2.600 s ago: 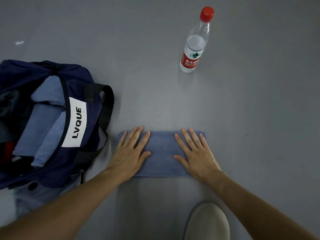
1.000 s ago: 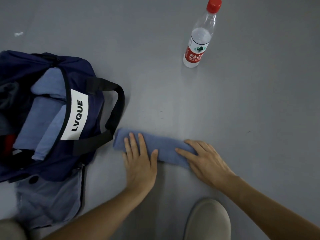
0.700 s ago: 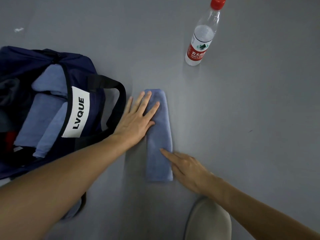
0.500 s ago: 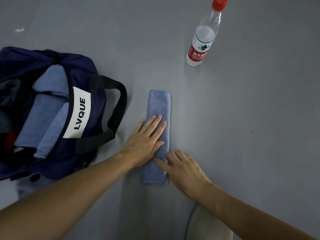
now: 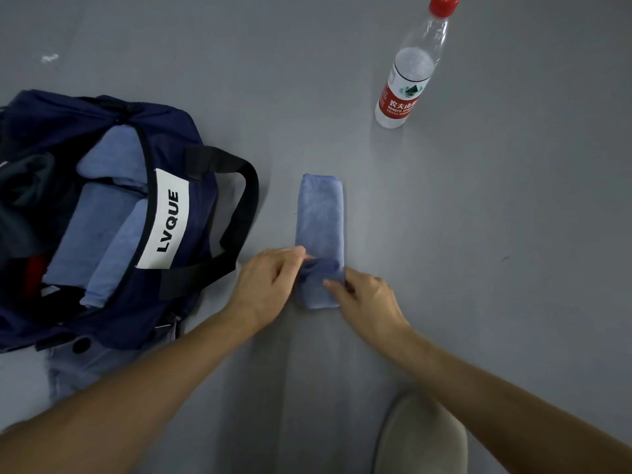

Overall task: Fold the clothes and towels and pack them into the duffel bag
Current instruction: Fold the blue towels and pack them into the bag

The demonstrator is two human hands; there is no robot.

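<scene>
The towel (image 5: 319,217) lies on the floor (image 5: 478,234) as a narrow blue strip, its length running away from the person, just right of the bag (image 5: 191,131) and apart from it. Its near end is bunched and lifted a little off the rest. Both hands are on that end: the left hand (image 5: 270,282) pinches the left edge between thumb and curled fingers, and the right hand (image 5: 367,297) grips the right edge, fingers curled over the cloth. The far end lies flat and squared.

The bag is dark blue and open at the top, with a white label (image 5: 167,220) reading LVQUE and a black strap (image 5: 239,213) looping toward the towel. Inside it sit folded blue cloths (image 5: 95,234) packed side by side, with darker fabric and something red (image 5: 34,271) further left – what these are I cannot tell. A pale denim piece (image 5: 78,371) pokes out from under the bag's near side.

Well beyond the towel stands a bottle (image 5: 407,80) – clear, red cap, red label. A pale rounded shape (image 5: 420,436) sits under the right forearm at the bottom edge
</scene>
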